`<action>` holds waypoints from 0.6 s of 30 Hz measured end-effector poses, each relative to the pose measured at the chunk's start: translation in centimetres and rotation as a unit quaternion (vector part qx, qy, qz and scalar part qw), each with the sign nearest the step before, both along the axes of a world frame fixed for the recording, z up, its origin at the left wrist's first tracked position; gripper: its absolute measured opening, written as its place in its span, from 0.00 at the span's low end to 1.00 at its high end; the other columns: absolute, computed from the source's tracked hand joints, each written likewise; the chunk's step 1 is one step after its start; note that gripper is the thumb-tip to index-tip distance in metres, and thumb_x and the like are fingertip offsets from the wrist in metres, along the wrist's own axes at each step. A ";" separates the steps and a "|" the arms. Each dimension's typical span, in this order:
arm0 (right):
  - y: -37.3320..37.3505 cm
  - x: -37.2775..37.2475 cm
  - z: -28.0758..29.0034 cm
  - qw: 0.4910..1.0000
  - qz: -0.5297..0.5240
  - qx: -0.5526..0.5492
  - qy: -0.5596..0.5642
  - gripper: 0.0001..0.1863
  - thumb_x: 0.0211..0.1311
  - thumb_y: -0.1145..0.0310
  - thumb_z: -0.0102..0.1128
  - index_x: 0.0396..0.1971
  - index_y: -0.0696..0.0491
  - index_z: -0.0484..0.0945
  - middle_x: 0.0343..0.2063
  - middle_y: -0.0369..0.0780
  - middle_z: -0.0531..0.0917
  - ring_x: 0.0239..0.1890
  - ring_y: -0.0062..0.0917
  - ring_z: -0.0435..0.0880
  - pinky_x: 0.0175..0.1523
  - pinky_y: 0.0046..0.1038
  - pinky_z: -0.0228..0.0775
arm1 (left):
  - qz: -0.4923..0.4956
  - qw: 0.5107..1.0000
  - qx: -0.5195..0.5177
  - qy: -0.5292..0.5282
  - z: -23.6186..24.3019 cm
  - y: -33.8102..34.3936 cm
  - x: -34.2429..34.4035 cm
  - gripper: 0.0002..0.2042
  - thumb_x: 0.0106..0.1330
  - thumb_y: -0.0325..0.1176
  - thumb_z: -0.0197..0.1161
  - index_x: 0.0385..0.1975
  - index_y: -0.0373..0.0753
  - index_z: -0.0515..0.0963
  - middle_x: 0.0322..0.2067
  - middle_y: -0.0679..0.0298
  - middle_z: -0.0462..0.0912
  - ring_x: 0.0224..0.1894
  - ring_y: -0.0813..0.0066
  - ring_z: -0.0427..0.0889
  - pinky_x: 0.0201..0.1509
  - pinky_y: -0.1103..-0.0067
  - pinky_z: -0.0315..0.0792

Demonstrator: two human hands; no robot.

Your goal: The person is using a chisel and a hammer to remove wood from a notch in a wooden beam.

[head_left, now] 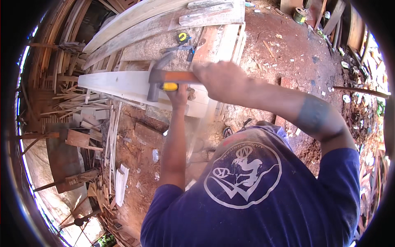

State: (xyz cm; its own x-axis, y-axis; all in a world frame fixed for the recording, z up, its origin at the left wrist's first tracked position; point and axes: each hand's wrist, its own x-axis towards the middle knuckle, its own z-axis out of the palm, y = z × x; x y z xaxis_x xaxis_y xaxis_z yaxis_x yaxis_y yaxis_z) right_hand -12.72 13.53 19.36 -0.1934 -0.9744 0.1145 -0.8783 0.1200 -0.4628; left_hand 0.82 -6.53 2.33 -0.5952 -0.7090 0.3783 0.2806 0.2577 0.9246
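My right hand (222, 80) is closed round the orange handle of a claw hammer (157, 84), whose dark head is motion-blurred above the pale board (115, 84). Just beneath the hammer, my left hand (178, 94) grips a yellow-and-black tool (169, 86) against the board; the hammer hides much of it. Behind them, a yellow tape measure (183, 38) lies on the workbench near a dark metal tool (177, 48).
Long weathered planks (144, 29) lie across the back of the bench. Stacked timber and offcuts (78, 99) fill the left side. The dirt floor (271, 41) at right holds scraps, a can (300, 15) and a long bar (358, 90).
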 end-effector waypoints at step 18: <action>7.0 -4.1 -1.8 0.933 -0.271 -0.077 -0.225 0.15 0.56 0.70 0.60 0.40 0.64 0.78 0.29 0.57 0.83 0.36 0.49 0.85 0.44 0.43 0.74 | 0.005 0.998 0.059 -0.008 1.7 1.7 5.1 0.15 0.77 0.32 0.54 0.24 0.37 0.67 0.23 0.65 0.74 0.30 0.77 0.73 0.47 0.71 0.74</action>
